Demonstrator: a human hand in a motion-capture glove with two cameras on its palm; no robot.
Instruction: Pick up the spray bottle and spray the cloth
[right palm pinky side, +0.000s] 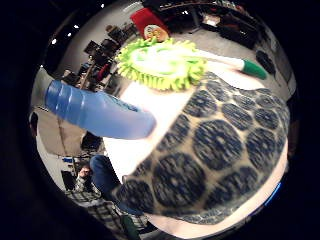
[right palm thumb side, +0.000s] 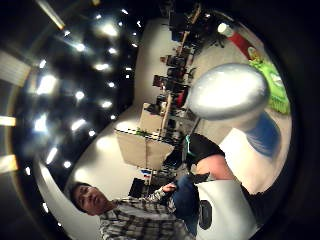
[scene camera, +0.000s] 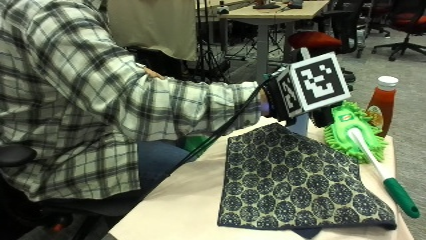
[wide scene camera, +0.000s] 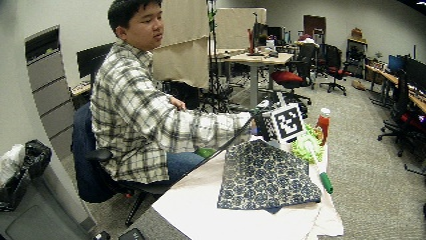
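Observation:
The blue spray bottle (scene camera: 300, 125) is at the table's far corner, just beyond the top of the cloth, and mostly hidden behind my gloved right hand (scene camera: 271, 100). Black glove shows on both sides of the bottle, so the hand grips it. Its blue body (right palm pinky side: 100, 112) lies close across the little finger side palm view. In the thumb side palm view a grey rounded top (right palm thumb side: 227, 92) sits over the blue body. The cloth (scene camera: 299, 180), beige with dark blue round patterns, is spread flat on the table toward the near edge. I cannot tell whether the bottle rests on the table or is lifted.
A green fluffy duster (scene camera: 353, 132) with a white handle and green grip lies right of the cloth. A red ketchup bottle (scene camera: 382, 102) stands behind it at the far right corner. The pale table (scene camera: 186, 205) shows left of the cloth. The person's plaid sleeve reaches in from the left.

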